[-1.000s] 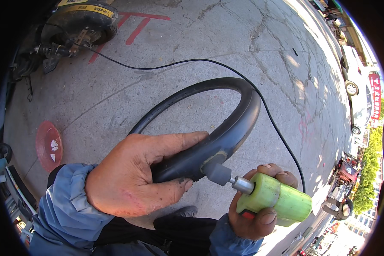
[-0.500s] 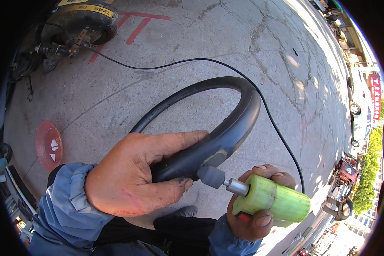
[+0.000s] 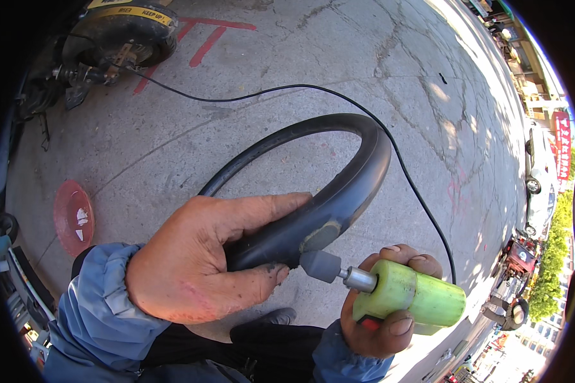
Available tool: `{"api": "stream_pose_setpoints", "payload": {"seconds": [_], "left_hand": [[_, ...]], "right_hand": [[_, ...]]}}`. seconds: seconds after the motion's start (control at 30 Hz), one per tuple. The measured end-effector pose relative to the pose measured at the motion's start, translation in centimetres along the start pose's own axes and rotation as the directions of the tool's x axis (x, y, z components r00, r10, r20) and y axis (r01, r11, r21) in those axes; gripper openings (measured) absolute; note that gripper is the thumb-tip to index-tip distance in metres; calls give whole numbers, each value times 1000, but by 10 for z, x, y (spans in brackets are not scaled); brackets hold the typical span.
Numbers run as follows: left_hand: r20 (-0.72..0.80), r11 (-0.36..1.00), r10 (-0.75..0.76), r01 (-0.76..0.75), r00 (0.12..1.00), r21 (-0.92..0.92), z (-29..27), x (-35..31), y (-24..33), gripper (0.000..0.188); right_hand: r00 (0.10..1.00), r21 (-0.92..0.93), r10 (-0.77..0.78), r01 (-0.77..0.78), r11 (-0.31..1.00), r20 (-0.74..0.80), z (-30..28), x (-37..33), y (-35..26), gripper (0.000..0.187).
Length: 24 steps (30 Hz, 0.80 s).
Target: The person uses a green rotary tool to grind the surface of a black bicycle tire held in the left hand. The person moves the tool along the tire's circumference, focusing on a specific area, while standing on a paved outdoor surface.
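My left hand [image 3: 201, 258] grips a black rubber inner tube [image 3: 358, 172], thumb on the near side and fingers over the top. The tube is inflated and loops away from me above the concrete. A dull, scuffed patch [image 3: 321, 236] shows on its wall just right of my fingers. In my right hand [image 3: 380, 338] is a green corded rotary grinder [image 3: 421, 295], its body lying across my fingers with the thumb by a red switch. The grinder's dark grey cone-shaped bit [image 3: 321, 265] sits at the lower edge of the scuffed patch; whether it touches, I cannot tell.
A black power cord [image 3: 313, 87] runs from the grinder across the concrete ground [image 3: 287, 38] to the upper left. A vehicle wheel [image 3: 121, 35] stands there. At the left is a pink bowl [image 3: 67, 220] holding white scraps. Parked cars [image 3: 540, 166] line the far right.
The grinder has shifted slightly right and down, and its bit has come off the middle of the scuffed patch, showing more of it. My left hand and the tube have hardly moved.
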<state>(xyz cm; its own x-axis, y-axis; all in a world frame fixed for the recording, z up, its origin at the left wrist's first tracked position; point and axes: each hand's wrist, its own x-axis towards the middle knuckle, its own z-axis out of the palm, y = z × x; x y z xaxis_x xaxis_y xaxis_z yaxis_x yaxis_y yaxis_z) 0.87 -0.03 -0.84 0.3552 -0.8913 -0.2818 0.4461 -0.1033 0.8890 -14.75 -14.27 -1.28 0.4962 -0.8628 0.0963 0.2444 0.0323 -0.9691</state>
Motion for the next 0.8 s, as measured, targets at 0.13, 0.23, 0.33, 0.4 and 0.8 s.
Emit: {"api": "stream_pose_setpoints", "payload": {"seconds": [0.13, 0.23, 0.33, 0.4, 0.8], "left_hand": [[-3, 999, -32, 32, 999, 17, 0, -1, 5, 63], [-3, 999, -1, 1, 1000, 33, 1, 0, 1, 63], [-3, 999, 21, -21, 1000, 41, 0, 0, 0, 63], [-1, 999, 17, -17, 1000, 41, -1, 0, 1, 63], [0, 1000, 1, -1, 1000, 25, 0, 0, 3, 63]], "right_hand": [[998, 7, 30, -30, 1000, -55, 2, 3, -3, 75], [1000, -50, -10, 9, 999, -14, 0, 1, 3, 75], [1000, -70, -2, 4, 998, 30, 0, -1, 2, 77], [999, -41, 23, -21, 999, 36, 0, 0, -1, 77], [971, 45, 34, -46, 998, 238, -11, 2, -1, 66]]}}
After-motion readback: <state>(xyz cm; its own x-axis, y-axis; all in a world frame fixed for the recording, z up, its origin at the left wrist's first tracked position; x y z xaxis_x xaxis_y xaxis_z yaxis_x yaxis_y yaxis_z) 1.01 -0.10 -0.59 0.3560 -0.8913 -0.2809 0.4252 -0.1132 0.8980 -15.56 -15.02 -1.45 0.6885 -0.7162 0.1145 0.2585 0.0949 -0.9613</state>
